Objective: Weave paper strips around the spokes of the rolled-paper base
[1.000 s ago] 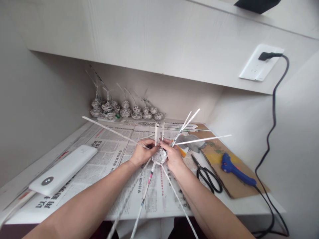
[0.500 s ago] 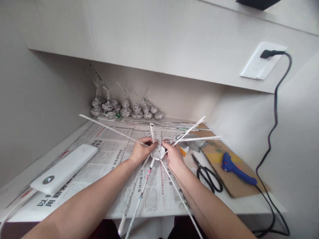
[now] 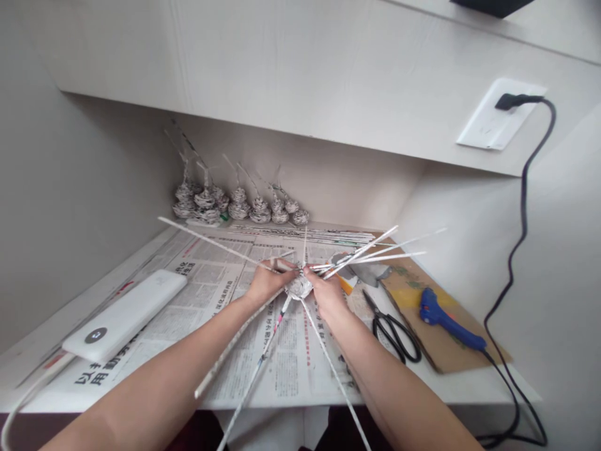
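Between my hands is a small round piece woven from rolled newspaper strips (image 3: 298, 287), with long paper sticks spreading out from it on all sides. My left hand (image 3: 271, 280) is closed on its left edge, thumb pressing near the top. On the right edge, my right hand (image 3: 325, 289) pinches it, with several sticks fanning out past the fingers to the right. One pink-marked paper stick (image 3: 275, 327) runs from the weave toward me. The undersides of the fingers are hidden.
Newspaper (image 3: 188, 294) covers the table. A white power bank (image 3: 126, 316) lies left; black scissors (image 3: 394, 332) and a blue glue gun (image 3: 451, 322) on cardboard (image 3: 416, 354) lie right. Several woven gourds (image 3: 206, 203) stand at the back, near loose paper sticks (image 3: 310, 237). A cable hangs from the socket (image 3: 500, 116).
The paper sticks have shifted around the weave: the lower left one swung outward over my left forearm, and more now fan out to the right. Both hands stay on the piece.
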The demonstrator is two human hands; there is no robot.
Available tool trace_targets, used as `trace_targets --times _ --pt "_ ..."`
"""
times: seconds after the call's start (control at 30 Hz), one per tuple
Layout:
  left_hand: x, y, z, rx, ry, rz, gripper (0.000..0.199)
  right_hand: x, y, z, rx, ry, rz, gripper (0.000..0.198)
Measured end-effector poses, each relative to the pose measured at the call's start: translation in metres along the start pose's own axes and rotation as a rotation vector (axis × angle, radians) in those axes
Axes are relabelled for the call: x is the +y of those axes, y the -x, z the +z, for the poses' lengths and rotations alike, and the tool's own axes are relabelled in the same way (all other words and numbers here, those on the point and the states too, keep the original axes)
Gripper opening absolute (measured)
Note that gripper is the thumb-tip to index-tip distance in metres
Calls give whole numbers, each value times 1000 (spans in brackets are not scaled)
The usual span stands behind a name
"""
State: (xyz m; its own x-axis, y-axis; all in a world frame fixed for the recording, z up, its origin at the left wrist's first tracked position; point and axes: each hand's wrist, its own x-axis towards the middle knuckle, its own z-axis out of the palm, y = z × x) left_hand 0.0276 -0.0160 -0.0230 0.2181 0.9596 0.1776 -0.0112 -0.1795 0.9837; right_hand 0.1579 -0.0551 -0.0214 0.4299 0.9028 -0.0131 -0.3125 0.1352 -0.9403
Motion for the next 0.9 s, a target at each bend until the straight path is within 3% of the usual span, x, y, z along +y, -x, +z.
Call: trace_targets --times 0.17,0.37,0.67,0.77,0.9 --pt "4 2 1 -70 170 -97 29 -1 1 1 41 0 -28 35" --pt "8 3 -3 -142 182 -159 35 -5 4 0 61 10 53 44" --pt "12 5 6 -49 271 -214 34 -5 7 3 30 24 -10 37" --pt "11 5 6 -33 210 -194 36 -6 8 5 4 -9 38 34" --pt "9 4 3 -31 111 -132 36 -5 9 4 -69 14 -17 29"
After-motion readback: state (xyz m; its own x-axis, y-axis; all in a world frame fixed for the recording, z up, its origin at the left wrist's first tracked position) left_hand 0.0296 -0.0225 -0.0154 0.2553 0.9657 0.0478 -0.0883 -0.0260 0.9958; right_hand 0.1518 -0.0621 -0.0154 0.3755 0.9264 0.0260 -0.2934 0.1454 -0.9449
